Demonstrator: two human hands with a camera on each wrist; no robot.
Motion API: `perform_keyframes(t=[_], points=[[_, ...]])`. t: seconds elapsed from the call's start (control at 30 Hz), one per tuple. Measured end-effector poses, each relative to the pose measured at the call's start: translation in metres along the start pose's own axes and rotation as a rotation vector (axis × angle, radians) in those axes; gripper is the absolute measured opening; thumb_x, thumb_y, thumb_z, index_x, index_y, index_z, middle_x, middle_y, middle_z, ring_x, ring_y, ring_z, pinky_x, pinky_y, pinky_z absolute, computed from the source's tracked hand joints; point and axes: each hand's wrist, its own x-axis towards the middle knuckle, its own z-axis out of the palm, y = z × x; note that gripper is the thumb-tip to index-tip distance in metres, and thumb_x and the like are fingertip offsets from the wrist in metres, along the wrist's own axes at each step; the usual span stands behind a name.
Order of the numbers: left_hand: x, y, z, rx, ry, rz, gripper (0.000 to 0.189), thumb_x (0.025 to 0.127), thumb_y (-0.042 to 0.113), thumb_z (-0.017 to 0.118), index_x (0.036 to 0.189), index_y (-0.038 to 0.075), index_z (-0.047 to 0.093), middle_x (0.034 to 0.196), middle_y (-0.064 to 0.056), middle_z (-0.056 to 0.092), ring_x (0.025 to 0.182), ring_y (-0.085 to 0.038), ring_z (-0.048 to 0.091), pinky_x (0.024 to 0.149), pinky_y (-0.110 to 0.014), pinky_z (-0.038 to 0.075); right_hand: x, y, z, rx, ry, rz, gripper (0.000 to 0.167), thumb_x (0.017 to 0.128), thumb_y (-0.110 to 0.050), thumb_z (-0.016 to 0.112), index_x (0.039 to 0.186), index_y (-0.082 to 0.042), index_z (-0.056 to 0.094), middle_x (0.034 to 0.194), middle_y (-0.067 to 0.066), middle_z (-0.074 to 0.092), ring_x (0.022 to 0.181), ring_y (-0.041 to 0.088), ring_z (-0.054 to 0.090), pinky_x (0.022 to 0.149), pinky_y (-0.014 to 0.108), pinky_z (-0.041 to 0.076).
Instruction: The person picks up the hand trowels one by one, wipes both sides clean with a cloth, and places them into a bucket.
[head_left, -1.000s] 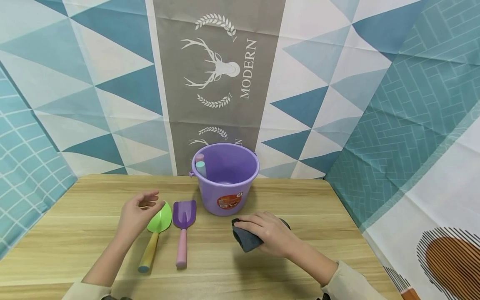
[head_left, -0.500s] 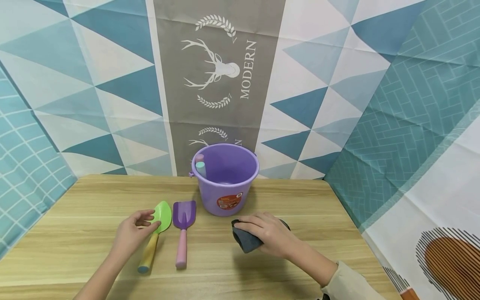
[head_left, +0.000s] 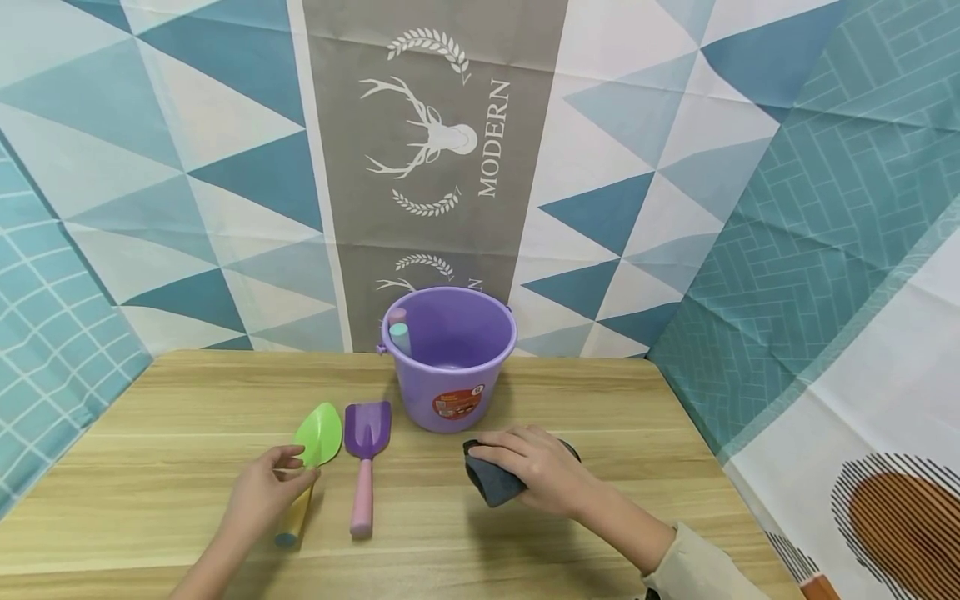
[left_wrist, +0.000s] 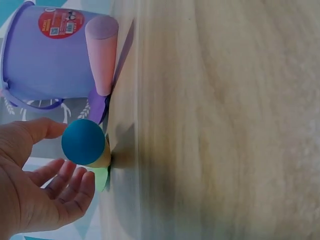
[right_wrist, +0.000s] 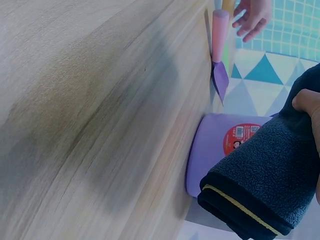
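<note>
My left hand (head_left: 264, 493) hovers over the green toy shovel (head_left: 320, 433), thumb and fingers parted on either side of its yellow handle. In the left wrist view the handle's blue end (left_wrist: 83, 142) shows between thumb and fingers. Beside it on the table lies a purple shovel (head_left: 367, 429) with a pink handle (head_left: 362, 500). To the right, my right hand (head_left: 547, 471) grips a folded dark grey towel (head_left: 491, 482) above the table. A yellow stripe runs along the towel's (right_wrist: 260, 185) edge in the right wrist view.
A purple bucket (head_left: 420, 383) stands at the back middle of the wooden table (head_left: 600, 533). Two handle ends, one pink and one turquoise (head_left: 400, 333), poke up inside its left rim. Patterned cloth (head_left: 442, 208) hangs behind the table.
My left hand has come down and toward me, from the green shovel's blade to its handle. The right hand holds the towel in the same spot.
</note>
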Motion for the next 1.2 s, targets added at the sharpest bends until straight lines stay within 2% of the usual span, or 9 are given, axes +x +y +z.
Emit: perform_keyframes(t=[0.2, 0.37, 0.63, 0.9, 1.0, 1.2], points=[[-0.0024, -0.0017, 0.0006, 0.029, -0.017, 0.001, 0.056, 0.082, 0.023, 0.070, 0.122, -0.010, 0.050, 0.109, -0.028, 0.061, 0.095, -0.038, 0.063, 0.072, -0.037, 0.056, -0.0008, -0.0007, -0.0005, 0.006, -0.013, 0.018, 0.060, 0.068, -0.015, 0.081, 0.123, -0.020, 0.058, 0.122, -0.001, 0.061, 0.103, 0.014, 0.059, 0.084, 0.031, 0.052], [-0.0045, -0.0027, 0.0012, 0.060, -0.056, -0.029, 0.059, 0.080, 0.025, 0.070, 0.123, -0.010, 0.049, 0.112, -0.030, 0.059, 0.099, -0.043, 0.061, 0.076, -0.044, 0.055, -0.0005, -0.0022, -0.0021, 0.019, -0.021, 0.024, 0.059, 0.069, -0.016, 0.081, 0.123, -0.019, 0.058, 0.123, -0.001, 0.061, 0.104, 0.014, 0.059, 0.084, 0.031, 0.052], [-0.0020, -0.0077, 0.0062, 0.111, -0.095, -0.053, 0.066, 0.076, 0.027, 0.073, 0.122, -0.013, 0.047, 0.114, -0.035, 0.057, 0.101, -0.047, 0.057, 0.081, -0.051, 0.051, -0.0004, -0.0022, -0.0024, 0.016, -0.023, 0.031, 0.059, 0.069, -0.015, 0.081, 0.123, -0.020, 0.059, 0.123, -0.002, 0.061, 0.104, 0.014, 0.059, 0.084, 0.031, 0.052], [-0.0005, -0.0076, 0.0069, 0.120, -0.098, -0.069, 0.060, 0.075, 0.018, 0.071, 0.120, -0.015, 0.048, 0.110, -0.035, 0.058, 0.094, -0.042, 0.060, 0.073, -0.042, 0.054, -0.0012, -0.0011, -0.0019, 0.012, -0.021, 0.030, 0.058, 0.069, -0.016, 0.080, 0.123, -0.020, 0.059, 0.122, -0.002, 0.061, 0.103, 0.014, 0.059, 0.084, 0.031, 0.052], [-0.0010, -0.0070, 0.0051, 0.131, -0.102, -0.075, 0.058, 0.077, 0.018, 0.069, 0.120, -0.016, 0.048, 0.109, -0.035, 0.058, 0.089, -0.036, 0.061, 0.070, -0.038, 0.054, -0.0012, -0.0002, -0.0012, 0.006, -0.021, 0.026, 0.058, 0.069, -0.016, 0.080, 0.123, -0.020, 0.058, 0.122, -0.002, 0.061, 0.103, 0.014, 0.060, 0.084, 0.031, 0.052], [-0.0020, -0.0071, 0.0034, 0.119, -0.103, -0.084, 0.055, 0.080, 0.017, 0.062, 0.119, -0.018, 0.048, 0.097, -0.028, 0.061, 0.074, -0.021, 0.058, 0.057, -0.028, 0.049, -0.0005, 0.0019, -0.0011, -0.005, -0.019, 0.009, 0.060, 0.068, -0.014, 0.081, 0.124, -0.019, 0.059, 0.121, -0.002, 0.062, 0.101, 0.015, 0.061, 0.083, 0.032, 0.052]])
